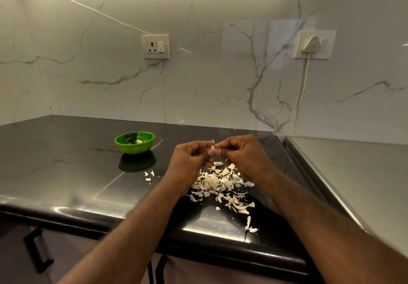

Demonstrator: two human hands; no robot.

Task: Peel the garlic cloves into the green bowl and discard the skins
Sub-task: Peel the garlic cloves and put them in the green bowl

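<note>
Both hands meet above the black counter and pinch one small garlic clove [212, 148] between their fingertips. My left hand [191, 157] holds it from the left, my right hand [240, 152] from the right, and a thin flake of skin sticks up from the clove. Below the hands lies a pile of pale garlic skins [220, 184], with a few scraps trailing toward the front edge. The green bowl [134, 142] stands to the left of my hands, with a peeled clove [139, 141] inside it.
The glossy black counter [66, 168] runs left to a corner and ends at a rounded front edge. A steel surface [353, 173] adjoins it on the right. Two wall sockets sit on the marble backsplash; a white cord [301, 93] hangs from the right one.
</note>
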